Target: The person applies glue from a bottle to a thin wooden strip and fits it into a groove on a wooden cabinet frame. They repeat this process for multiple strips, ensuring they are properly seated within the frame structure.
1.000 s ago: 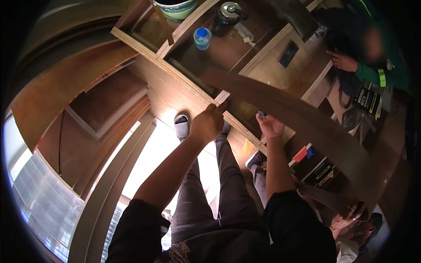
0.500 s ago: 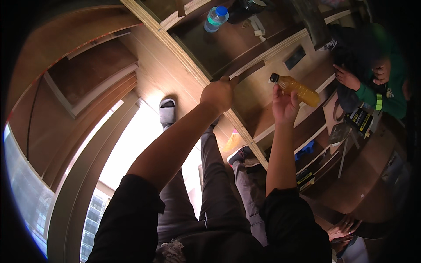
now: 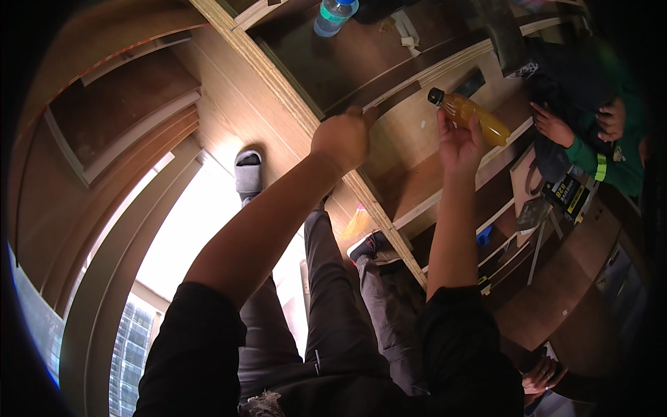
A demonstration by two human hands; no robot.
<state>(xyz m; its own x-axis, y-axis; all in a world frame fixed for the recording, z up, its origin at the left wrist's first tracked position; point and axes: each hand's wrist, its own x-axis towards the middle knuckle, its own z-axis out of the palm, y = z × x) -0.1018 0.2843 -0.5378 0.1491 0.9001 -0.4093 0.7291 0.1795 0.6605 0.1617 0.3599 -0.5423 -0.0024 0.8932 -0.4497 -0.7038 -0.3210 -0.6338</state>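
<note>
In my right hand [image 3: 461, 144] is a clear bottle of yellow-orange liquid [image 3: 479, 117] with a black cap, gripped between thumb and fingers. The bottle is tilted, its cap toward the upper left. My left hand [image 3: 340, 141] is closed in a fist at the plywood edge [image 3: 299, 104] of a wooden frame, left of the bottle. What its fingers hold, if anything, is hidden. A dark strip [image 3: 396, 99] runs beyond the knuckles along the frame; I cannot tell whether the hand touches it.
A water bottle [image 3: 335, 17] stands inside the dark compartment, near pale scraps [image 3: 408, 33]. At right, another person in a green sleeve [image 3: 587, 154] is beside a black box [image 3: 568, 198]. Someone's shoe [image 3: 367, 247] and a broom head [image 3: 358, 222] are below the frame.
The whole view has shifted slightly, with the frame and water bottle moving up and left. Relative to the frame, my right hand and its bottle are a little higher; both hands keep their grip.
</note>
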